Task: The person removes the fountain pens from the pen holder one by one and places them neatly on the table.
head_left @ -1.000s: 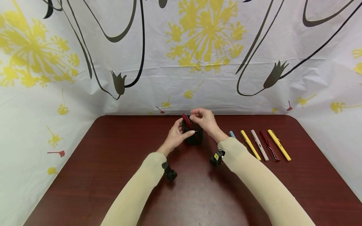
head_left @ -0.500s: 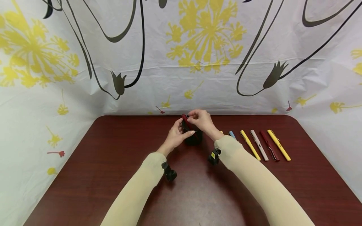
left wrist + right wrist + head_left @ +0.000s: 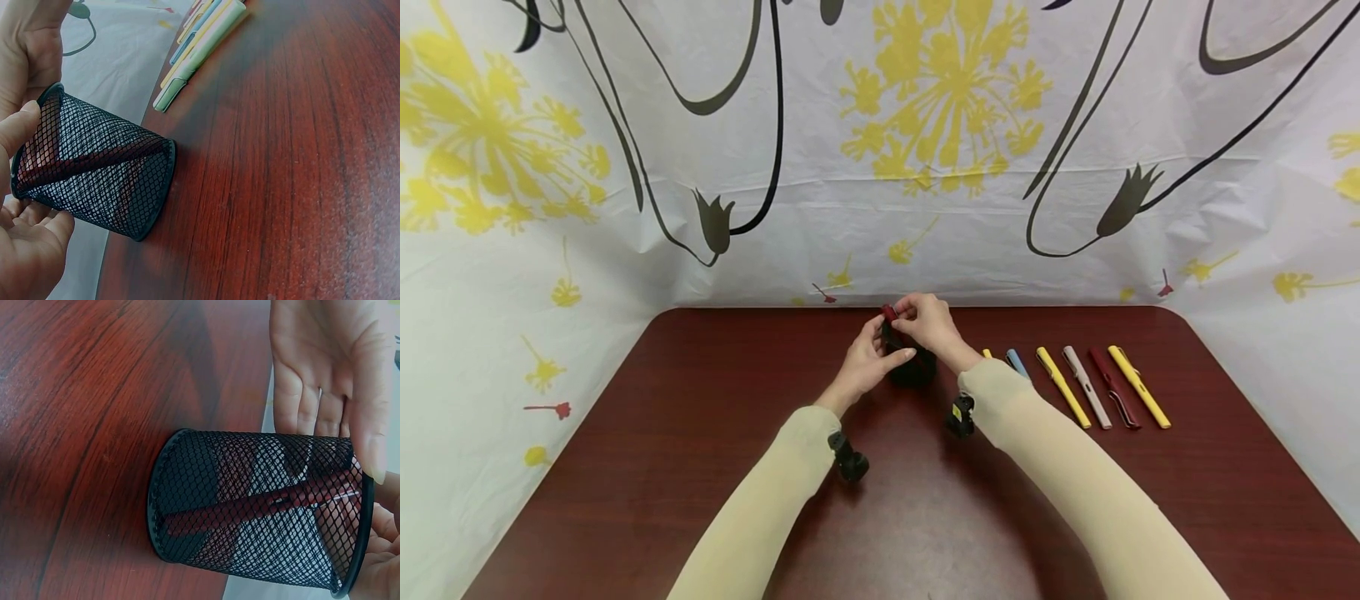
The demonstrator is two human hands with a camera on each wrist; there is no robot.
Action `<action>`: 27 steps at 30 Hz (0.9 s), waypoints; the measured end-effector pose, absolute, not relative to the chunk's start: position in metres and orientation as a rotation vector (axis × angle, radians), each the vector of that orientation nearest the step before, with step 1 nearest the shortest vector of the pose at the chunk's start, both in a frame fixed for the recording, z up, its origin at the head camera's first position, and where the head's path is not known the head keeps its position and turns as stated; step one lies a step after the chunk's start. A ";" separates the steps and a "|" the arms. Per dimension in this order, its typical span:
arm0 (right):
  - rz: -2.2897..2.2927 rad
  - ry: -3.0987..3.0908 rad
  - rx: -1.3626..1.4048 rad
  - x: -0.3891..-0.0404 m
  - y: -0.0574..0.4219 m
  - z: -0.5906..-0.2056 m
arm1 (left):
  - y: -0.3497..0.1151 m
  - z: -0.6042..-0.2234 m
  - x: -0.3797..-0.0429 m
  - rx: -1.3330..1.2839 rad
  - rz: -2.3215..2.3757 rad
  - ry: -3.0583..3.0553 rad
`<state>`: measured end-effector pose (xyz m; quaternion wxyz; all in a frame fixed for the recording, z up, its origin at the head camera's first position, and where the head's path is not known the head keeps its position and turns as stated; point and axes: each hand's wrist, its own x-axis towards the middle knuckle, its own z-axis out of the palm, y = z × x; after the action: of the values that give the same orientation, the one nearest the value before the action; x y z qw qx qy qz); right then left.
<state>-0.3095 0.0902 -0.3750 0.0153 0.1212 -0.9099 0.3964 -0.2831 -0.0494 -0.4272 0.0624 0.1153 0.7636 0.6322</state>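
Observation:
A black mesh pen holder stands upright near the table's back edge. My left hand grips its rim from the left; in the left wrist view the thumb lies over one side and the fingers curl under the other. Inside leans a dark red pen, seen through the mesh with its lower end at the base and its clip near the rim. The pen's top pokes out above the holder. My right hand pinches that top between thumb and forefinger.
Several pens lie side by side on the right of the dark red table: a blue pen, a grey pen, another dark red pen and yellow ones. A patterned white sheet hangs behind the table.
My right hand has moved a little left, its fingertips now at the red pen's top. A yellow pen's end has come into view beside the sleeve. My left hand and the holder have stayed put.

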 end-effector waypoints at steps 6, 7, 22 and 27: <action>1.229 -2.817 0.381 -0.309 0.088 -0.377 | -0.049 -0.427 -0.283 0.357 1.936 2.287; 1.229 -2.817 0.380 -0.309 0.087 -0.377 | -0.049 -0.428 -0.283 0.354 1.937 2.286; 1.208 -2.823 0.367 -0.308 0.086 -0.377 | -0.051 -0.411 -0.273 0.362 1.930 2.215; 1.201 -2.823 0.368 -0.308 0.086 -0.378 | -0.051 -0.400 -0.265 0.361 1.928 2.227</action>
<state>-0.3081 0.0862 -0.3775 0.0257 0.1190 -0.9134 0.3885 -0.2646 -0.0509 -0.4002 0.0868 0.1212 0.7475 0.6473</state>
